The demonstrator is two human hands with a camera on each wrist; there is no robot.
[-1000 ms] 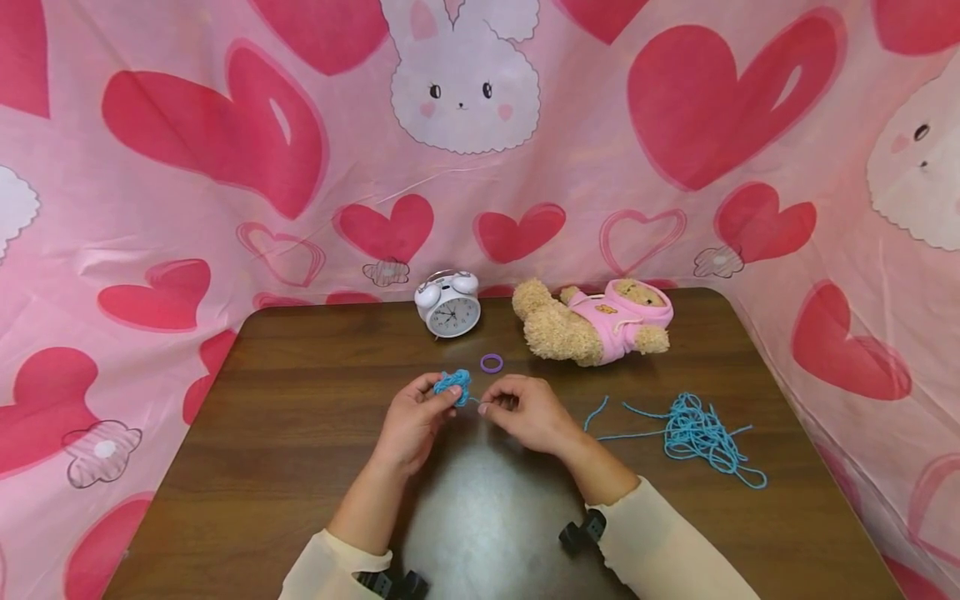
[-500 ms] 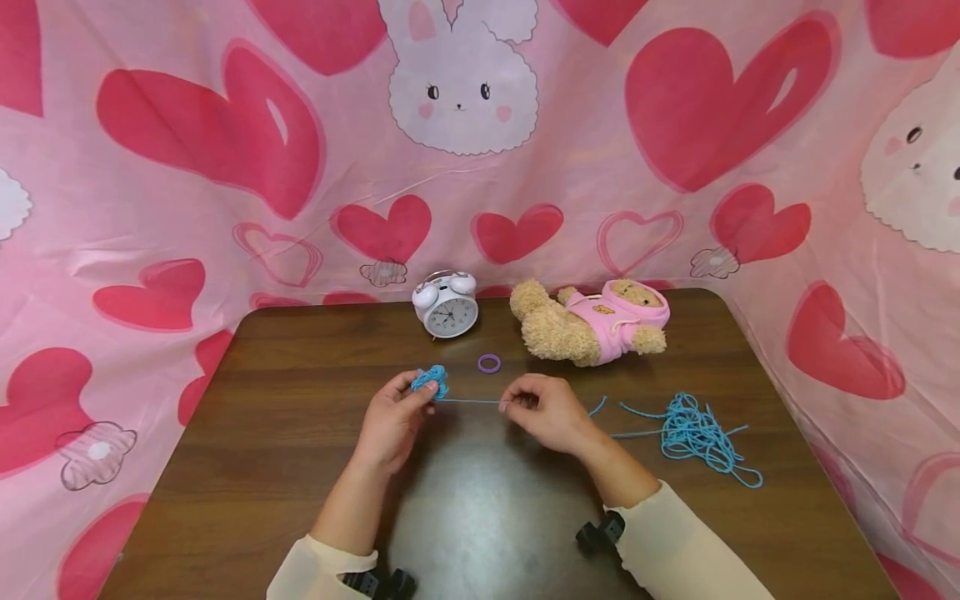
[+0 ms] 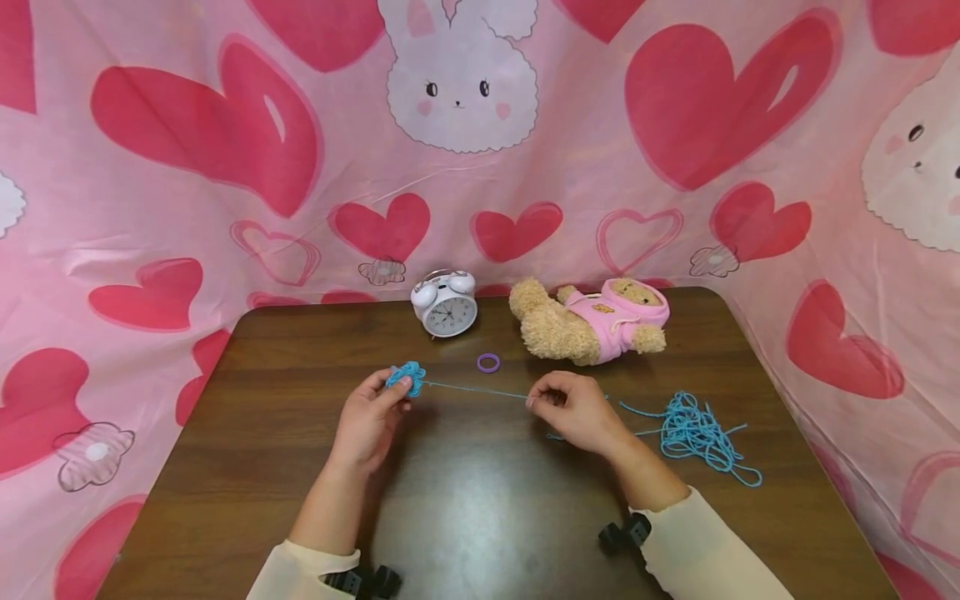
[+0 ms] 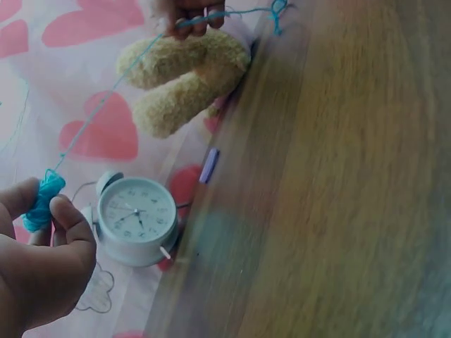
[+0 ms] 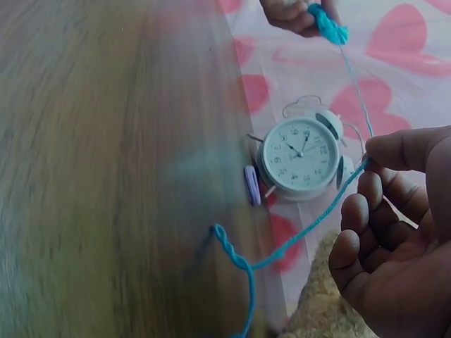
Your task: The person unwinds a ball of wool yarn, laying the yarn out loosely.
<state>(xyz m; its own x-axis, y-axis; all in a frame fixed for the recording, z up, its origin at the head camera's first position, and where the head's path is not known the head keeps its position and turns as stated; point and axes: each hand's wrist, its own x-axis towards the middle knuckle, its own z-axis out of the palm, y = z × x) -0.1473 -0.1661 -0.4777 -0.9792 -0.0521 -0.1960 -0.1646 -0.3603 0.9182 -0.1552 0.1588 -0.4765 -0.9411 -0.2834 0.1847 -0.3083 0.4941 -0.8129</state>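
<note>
Between its thumb and fingers, my left hand (image 3: 367, 421) pinches a small blue crocheted piece (image 3: 406, 379) with a scalloped, flower-like edge. A thin blue strand (image 3: 476, 389) runs taut from that piece across to my right hand (image 3: 577, 408). There the thumb and index finger pinch the yarn (image 5: 320, 220), and its loose length hangs past them with a small twisted loop near the end. The left wrist view shows the crocheted piece (image 4: 46, 201) edge-on in the left fingertips. Both hands are held above the brown table (image 3: 465, 500).
A loose tangle of blue yarn (image 3: 697, 433) lies on the table to the right. At the back stand a white alarm clock (image 3: 446, 308) and, lying on its side, a teddy bear (image 3: 592, 321) in a pink hoodie. A purple ring (image 3: 488, 362) lies in front of the clock.
My hands have moved apart, the left one leftward with the crocheted piece and the right one rightward. The strand between them has grown much longer.
</note>
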